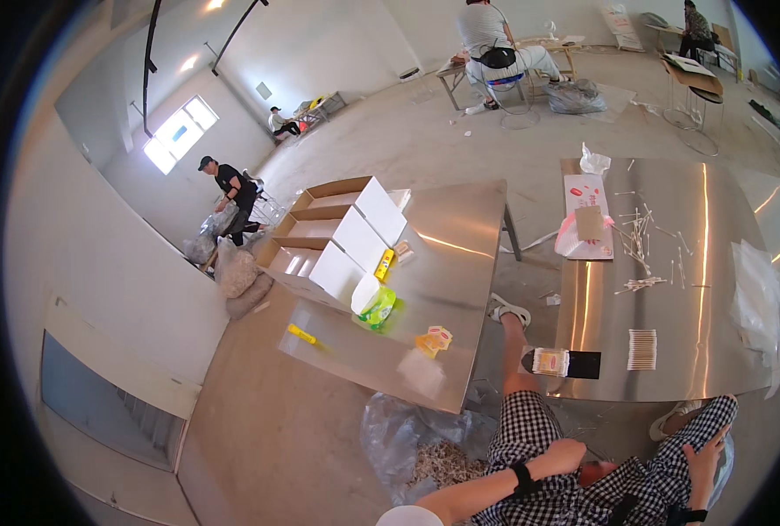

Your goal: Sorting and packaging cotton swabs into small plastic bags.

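Note:
My left hand [561, 458] is curled closed over the checkered shorts on my lap, a black band on its wrist; whatever its fingers hold, if anything, is hidden. Against my right thigh lies my right hand [704, 458], fingers extended and thumb apart. Both are below the near edge of the metal table [670, 302]. On that table, closest to my hands, are a neat row of cotton swabs [642, 350] and a packet of swabs [550, 362] beside a black rectangular piece [585, 365]. Farther back lie loose swabs [637, 241], scattered about.
A second metal table [451, 289] at left bears white-sided cartons [337, 270], a green pack [377, 309] and yellow packets [434, 341]. Clear plastic bags [762, 302] hang over the right edge. A bag of swabs [443, 460] is on the floor. People sit farther away.

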Action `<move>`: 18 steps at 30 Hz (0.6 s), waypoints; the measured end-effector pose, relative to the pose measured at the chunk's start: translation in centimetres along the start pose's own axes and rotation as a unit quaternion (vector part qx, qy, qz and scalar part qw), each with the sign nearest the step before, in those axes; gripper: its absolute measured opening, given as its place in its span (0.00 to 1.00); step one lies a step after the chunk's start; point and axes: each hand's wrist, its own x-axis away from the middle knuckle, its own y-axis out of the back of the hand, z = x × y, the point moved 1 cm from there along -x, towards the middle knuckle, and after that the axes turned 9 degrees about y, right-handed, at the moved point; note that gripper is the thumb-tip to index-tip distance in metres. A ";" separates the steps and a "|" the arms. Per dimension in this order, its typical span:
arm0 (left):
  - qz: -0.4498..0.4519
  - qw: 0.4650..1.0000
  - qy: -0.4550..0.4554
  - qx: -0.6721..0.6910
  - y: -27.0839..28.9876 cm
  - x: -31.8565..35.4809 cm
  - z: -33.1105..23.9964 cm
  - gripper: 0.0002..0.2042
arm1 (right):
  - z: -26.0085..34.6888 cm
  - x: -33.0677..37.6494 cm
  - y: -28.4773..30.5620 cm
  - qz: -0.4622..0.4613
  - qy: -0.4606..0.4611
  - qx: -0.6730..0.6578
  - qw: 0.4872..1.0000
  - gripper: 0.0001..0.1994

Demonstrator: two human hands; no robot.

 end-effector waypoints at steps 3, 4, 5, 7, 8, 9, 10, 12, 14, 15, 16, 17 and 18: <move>0.025 0.998 0.019 0.062 0.3 1.4 1.0 0.08 | -0.2 -0.3 -0.3 -0.003 0.003 0.000 1.000 0.63; 0.039 0.994 0.059 0.080 0.8 1.7 1.8 0.10 | -0.2 -0.3 -0.3 -0.002 -0.003 0.009 1.000 0.63; 0.041 0.994 0.060 0.080 1.4 2.2 2.7 0.10 | -0.2 -0.2 -0.2 -0.002 -0.012 0.019 1.000 0.62; 0.007 0.965 0.040 0.258 2.9 3.8 4.5 0.11 | -0.5 -0.3 -0.3 0.007 -0.010 0.013 1.000 0.62; 0.001 0.963 0.071 0.260 4.2 4.8 5.0 0.12 | -0.7 -0.3 -0.3 0.015 -0.009 0.007 1.000 0.62; -0.005 0.960 0.102 0.261 5.6 5.9 5.3 0.12 | -0.6 -0.1 -0.2 0.016 -0.009 0.007 1.000 0.62; 0.016 0.936 0.174 0.305 6.6 7.1 5.7 0.11 | -0.2 0.2 0.1 0.021 -0.011 0.009 1.000 0.62; 0.023 0.878 0.295 0.377 8.0 9.1 6.6 0.09 | 0.1 0.5 0.4 0.022 -0.016 0.009 1.000 0.62; -0.015 0.897 0.307 0.316 6.8 10.9 8.9 0.10 | -0.1 0.9 0.6 0.013 -0.017 -0.016 1.000 0.63; -0.038 0.939 0.263 0.219 5.4 11.7 10.9 0.11 | -0.2 1.0 0.5 0.008 -0.026 -0.019 0.999 0.63; -0.023 0.940 0.247 0.236 4.3 12.1 12.2 0.14 | -0.3 1.0 0.2 0.011 -0.012 -0.017 1.000 0.64; -0.008 0.939 0.232 0.253 3.4 12.5 13.1 0.17 | -0.4 0.8 0.2 0.015 0.003 -0.014 1.000 0.64; 0.005 0.944 0.220 0.244 2.9 12.8 13.3 0.17 | 1.6 1.3 1.2 0.033 -0.005 -0.007 0.999 0.65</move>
